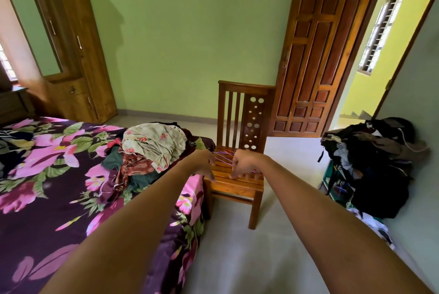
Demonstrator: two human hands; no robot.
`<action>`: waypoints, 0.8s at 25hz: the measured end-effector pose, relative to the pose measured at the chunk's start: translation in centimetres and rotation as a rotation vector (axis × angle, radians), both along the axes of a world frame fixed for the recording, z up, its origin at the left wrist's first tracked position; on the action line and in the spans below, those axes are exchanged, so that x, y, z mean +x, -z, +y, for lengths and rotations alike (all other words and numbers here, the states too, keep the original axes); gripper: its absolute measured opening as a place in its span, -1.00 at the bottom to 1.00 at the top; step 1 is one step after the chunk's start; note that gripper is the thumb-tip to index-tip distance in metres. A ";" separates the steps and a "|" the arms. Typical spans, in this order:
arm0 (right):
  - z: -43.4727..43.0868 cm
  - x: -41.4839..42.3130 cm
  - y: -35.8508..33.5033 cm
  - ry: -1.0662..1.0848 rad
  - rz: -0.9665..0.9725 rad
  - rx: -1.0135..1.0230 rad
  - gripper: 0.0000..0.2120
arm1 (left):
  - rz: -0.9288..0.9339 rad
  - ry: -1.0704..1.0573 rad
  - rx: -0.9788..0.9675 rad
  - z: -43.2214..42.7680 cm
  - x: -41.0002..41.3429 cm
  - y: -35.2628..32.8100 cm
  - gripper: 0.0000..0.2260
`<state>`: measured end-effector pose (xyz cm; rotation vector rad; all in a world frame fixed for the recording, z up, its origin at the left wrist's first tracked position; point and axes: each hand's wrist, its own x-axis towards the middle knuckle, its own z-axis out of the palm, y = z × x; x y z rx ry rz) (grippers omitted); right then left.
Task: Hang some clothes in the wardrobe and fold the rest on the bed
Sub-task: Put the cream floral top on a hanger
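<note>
Left hand (204, 163), right hand (244, 163) hung over thin purple wire hangers (223, 153) on slatted wooden chair (237, 186).
Both were loosely curled; grip unclear. Best: pinch one hook, lift it clear.

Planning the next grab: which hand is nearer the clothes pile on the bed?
Left. The left hand is just right of the clothes pile, at the chair's left edge; the right hand is farther right, over the seat's middle.

Glossy wooden chair (237, 182), cloth clothes (152, 146)
</note>
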<state>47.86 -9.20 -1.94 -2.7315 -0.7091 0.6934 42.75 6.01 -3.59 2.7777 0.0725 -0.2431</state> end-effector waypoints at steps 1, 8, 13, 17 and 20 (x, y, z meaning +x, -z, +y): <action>0.9 1.9 0.3 -0.002 -0.001 0.003 -0.73 | 0.001 -0.001 -0.008 0.8 1.9 0.4 -0.50; 9.4 15.1 0.9 -0.051 -0.007 -0.001 -0.73 | 0.014 -0.076 0.004 8.9 14.3 0.9 -0.47; 17.1 24.0 2.3 -0.093 -0.002 0.025 -0.69 | 0.060 -0.114 0.107 15.7 23.2 2.1 -0.47; 21.2 31.0 4.0 -0.108 0.030 0.024 -0.70 | 0.095 -0.158 0.093 19.6 29.4 3.9 -0.48; 24.0 37.3 5.2 -0.140 0.024 0.007 -0.72 | 0.104 -0.190 0.066 22.5 35.1 4.8 -0.49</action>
